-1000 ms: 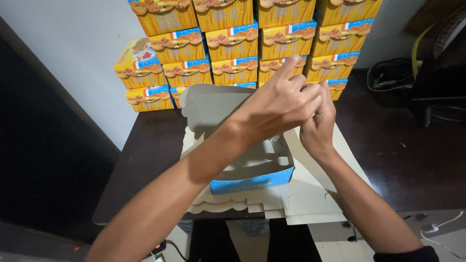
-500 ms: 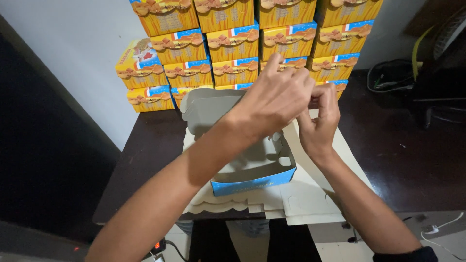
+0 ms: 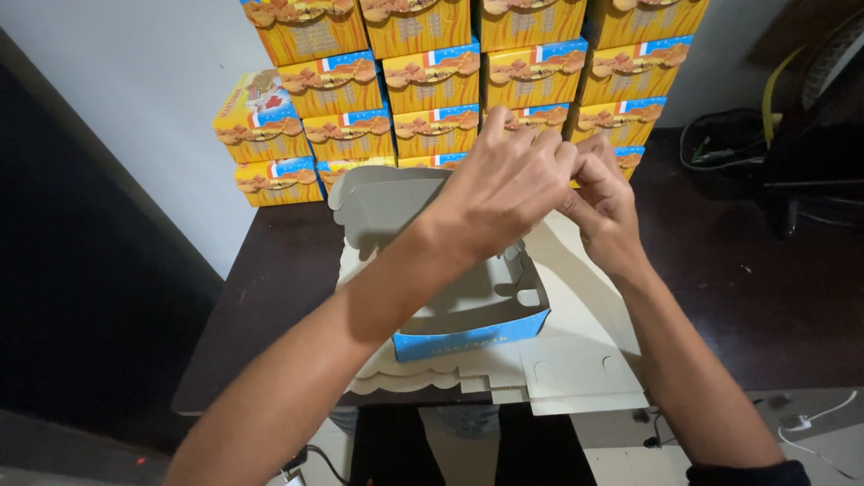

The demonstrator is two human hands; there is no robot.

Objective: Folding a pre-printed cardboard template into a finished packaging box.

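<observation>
A half-folded cardboard box (image 3: pixel 477 310), grey inside with a blue front panel, sits on a dark table (image 3: pixel 270 297). Its lid flap (image 3: pixel 378 202) stands open at the back left. My left hand (image 3: pixel 504 184) reaches across over the box's far right corner, fingers curled on the cardboard there. My right hand (image 3: pixel 603 202) meets it at the same corner, pinching the box's side flap. Both hands touch each other; the exact fold under them is hidden.
Flat unfolded box blanks (image 3: pixel 558 360) lie stacked under the box, hanging over the table's front edge. A wall of finished yellow and blue boxes (image 3: pixel 450 81) is stacked at the table's back. Cables and dark gear (image 3: pixel 738 144) lie at the right.
Both hands have stayed at the box's far right corner, shifting slightly toward the stacked boxes; the fingers have closed tighter on the flap.
</observation>
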